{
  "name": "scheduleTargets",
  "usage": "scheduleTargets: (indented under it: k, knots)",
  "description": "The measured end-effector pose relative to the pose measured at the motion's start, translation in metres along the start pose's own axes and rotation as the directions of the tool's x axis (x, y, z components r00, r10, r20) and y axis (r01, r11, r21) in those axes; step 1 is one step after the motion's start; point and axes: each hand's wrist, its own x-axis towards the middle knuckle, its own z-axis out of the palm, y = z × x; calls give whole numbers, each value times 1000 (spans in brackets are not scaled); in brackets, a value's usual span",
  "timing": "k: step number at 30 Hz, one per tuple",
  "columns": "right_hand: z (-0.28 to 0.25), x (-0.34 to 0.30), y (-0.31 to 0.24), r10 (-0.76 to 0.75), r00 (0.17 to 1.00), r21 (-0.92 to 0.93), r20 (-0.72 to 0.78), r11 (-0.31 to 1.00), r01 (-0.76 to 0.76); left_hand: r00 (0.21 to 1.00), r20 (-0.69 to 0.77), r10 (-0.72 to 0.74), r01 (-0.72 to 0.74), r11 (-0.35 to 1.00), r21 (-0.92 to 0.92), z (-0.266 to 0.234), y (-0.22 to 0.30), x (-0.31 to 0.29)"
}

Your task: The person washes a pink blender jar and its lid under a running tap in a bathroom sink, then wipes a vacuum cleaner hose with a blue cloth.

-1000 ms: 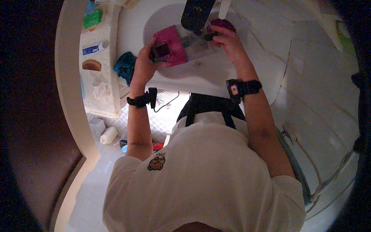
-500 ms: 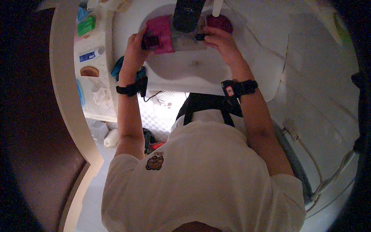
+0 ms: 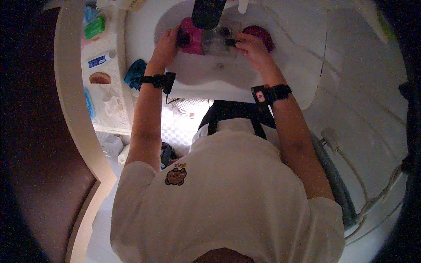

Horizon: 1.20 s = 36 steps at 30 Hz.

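A container with a pink end point(image 3: 191, 48) and a see-through body point(image 3: 217, 46) lies on its side in the white sink point(image 3: 206, 81). My left hand point(image 3: 165, 49) is closed on the pink end, by a black part there. At the clear end, the fingers of my right hand point(image 3: 253, 49) pinch a small black piece point(image 3: 230, 42); whether it is joined to the container I cannot tell. Just beyond my right fingers sits a round dark-pink thing point(image 3: 259, 37). A dark upright object point(image 3: 209, 13) hides part of the container's far side.
On the ledge at left are a green packet point(image 3: 94, 27), a blue-and-white tube point(image 3: 100, 60), a brown rounded piece point(image 3: 100, 78) and crumpled tissue point(image 3: 113, 105). A teal cloth point(image 3: 135, 73) hangs by the sink's left edge. Hoses point(image 3: 370, 204) run down the right side.
My left hand has moved to the right with the pink end, and the container has shifted right in the sink. My right hand has moved slightly right and nearer to me.
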Motion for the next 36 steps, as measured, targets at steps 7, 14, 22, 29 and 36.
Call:
scheduleTargets:
  k: [7, 14, 22, 29, 36]
  knots:
    - [13, 31, -10, -40, 987, -208, 153, 975, 72, 996, -85, -3, -3, 997, -74, -5, -16, -2]
    - [11, 28, 6, -21, 978, -345, 207, 934, 93, 994, -38, 107, -110, 988, -111, 4, -32, -15]
    - [-8, 42, -12, -304, 946, -593, -115, 785, 180, 970, 97, 225, -220, 974, -58, -31, 4, 0]
    - [-36, 63, -40, -361, 902, -486, 238, 759, 432, 988, 99, 115, -115, 993, -13, -49, 44, 6]
    - [-45, 113, -36, -374, 903, -734, 210, 551, 398, 995, 98, -28, 24, 999, 49, -62, 42, -8]
